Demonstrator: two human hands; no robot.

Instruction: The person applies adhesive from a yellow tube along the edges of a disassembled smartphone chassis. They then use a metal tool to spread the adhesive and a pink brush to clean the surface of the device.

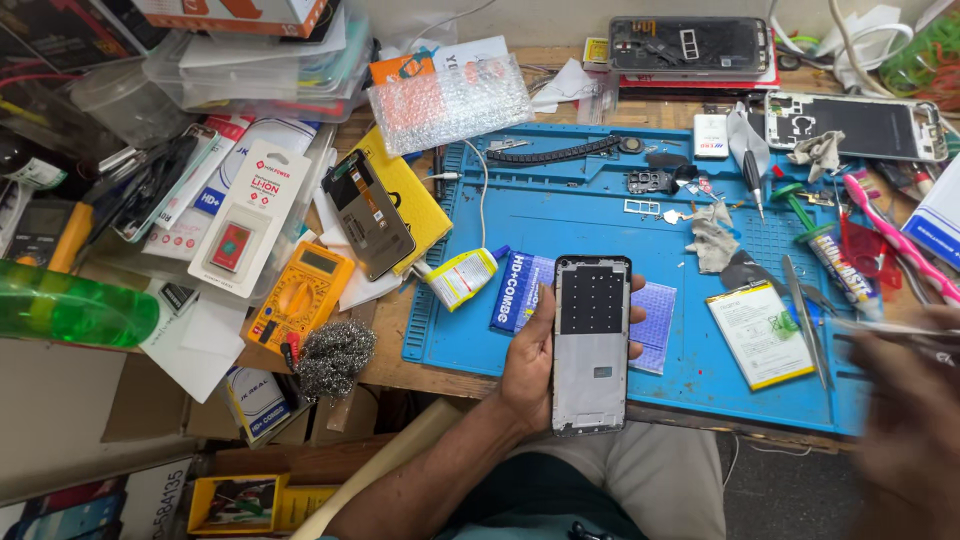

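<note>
over at the far left, a green plastic bottle (75, 308) lies on its side at the edge of the wooden bench, with a packaged battery card (251, 218) beyond it and a yellow multimeter (300, 297) just to the right. a wad of steel wool (332, 357) sits at the near edge beside the meter. further back, a detached phone screen (368, 213) rests tilted on a yellow envelope, and a sheet of bubble wrap (449, 101) lies beyond that. a small white and yellow glue bottle (464, 275) lies across the left border of the blue repair mat (560, 215).

near the middle, the left hand (535, 360) holds a phone frame (592, 343) upright over the near part of the mat, above the person's lap. the thumb presses along the frame's left edge and the fingertips curl round its right edge, so the grip is closed about it, with the palm behind. the frame shows a dark panel in its upper half and pale metal below.

right of it, a flat white battery (760, 332) lies on the mat, with tweezers (808, 325) just beside it and a crumpled grey cloth (713, 240) further back. two opened phone bodies (855, 125) lie at the far right. a pink toothbrush (890, 232) lies slantwise near the right edge. the right hand (905, 420) is a blur at the near right; it seems to carry a thin tool, but how its fingers stand cannot be told.
</note>
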